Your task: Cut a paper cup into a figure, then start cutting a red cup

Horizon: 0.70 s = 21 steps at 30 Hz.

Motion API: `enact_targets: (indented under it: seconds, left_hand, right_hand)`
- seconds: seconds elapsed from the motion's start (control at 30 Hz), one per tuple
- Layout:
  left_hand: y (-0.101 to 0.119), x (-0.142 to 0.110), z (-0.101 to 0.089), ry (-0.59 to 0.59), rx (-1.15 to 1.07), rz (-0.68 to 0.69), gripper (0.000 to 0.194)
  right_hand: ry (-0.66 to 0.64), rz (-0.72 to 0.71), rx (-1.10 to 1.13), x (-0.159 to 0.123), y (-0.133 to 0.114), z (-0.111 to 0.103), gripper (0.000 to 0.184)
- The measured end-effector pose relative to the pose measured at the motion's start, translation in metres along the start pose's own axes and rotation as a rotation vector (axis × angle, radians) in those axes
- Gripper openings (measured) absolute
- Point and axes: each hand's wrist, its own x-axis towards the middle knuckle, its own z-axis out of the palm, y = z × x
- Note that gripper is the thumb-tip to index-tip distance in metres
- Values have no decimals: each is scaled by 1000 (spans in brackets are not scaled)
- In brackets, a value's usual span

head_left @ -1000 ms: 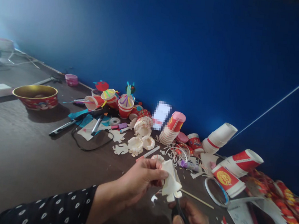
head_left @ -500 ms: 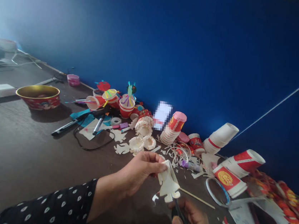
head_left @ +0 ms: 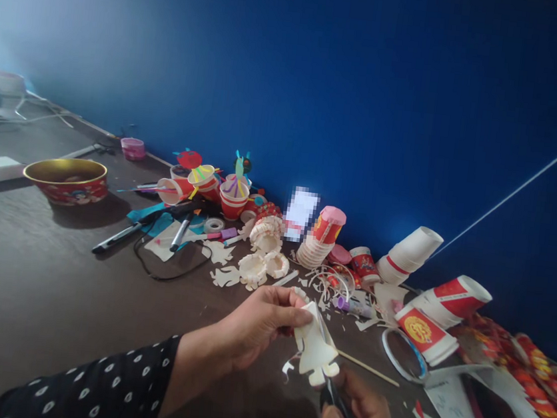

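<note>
Blue painted wall [head_left: 322, 86] rises behind a dark brown tabletop [head_left: 45, 269]. Near the middle of the head view, the left hand [head_left: 260, 324] holds a white paper cutout [head_left: 316, 347] up off the table, its fingers pressed together, with the thumb pinching the paper against them. The right hand [head_left: 360, 413], at the near edge, curls its fingers around black-handled scissors [head_left: 339, 407], whose tips meet the cutout's lower edge; whether the blades are closing on the paper cannot be told.

Three frilled paper baskets [head_left: 266, 233] lie farther off and look finished, whereas the cutout in hand shows no such frill yet. Much seems left: one nested stack of red-and-white paper cups [head_left: 316, 239] stands uncut just right of them, and three toppled cup stacks [head_left: 452, 299] lie at the right. At least three cups with coloured paper strips [head_left: 233, 198] cluster by the wall. One red bowl with a gold interior [head_left: 65, 179] sits far left, and one bamboo skewer [head_left: 368, 368] lies beside the scissors.
</note>
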Motion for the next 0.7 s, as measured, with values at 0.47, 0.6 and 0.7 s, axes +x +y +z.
enact_targets:
  seconds: [0.47,0.6,0.7]
  left_hand:
    - [-5,0,3,14,-59,-48,22]
    - [0,-2,4,-17,-7,-36,21]
    - [2,-2,1,-28,50,-14,21]
  right_hand:
    - [102,-145,-59,-7,-2,10,48]
    - [86,-168,-94,-7,-1,9,51]
    - [71,-173,-110,-5,-1,9,53]
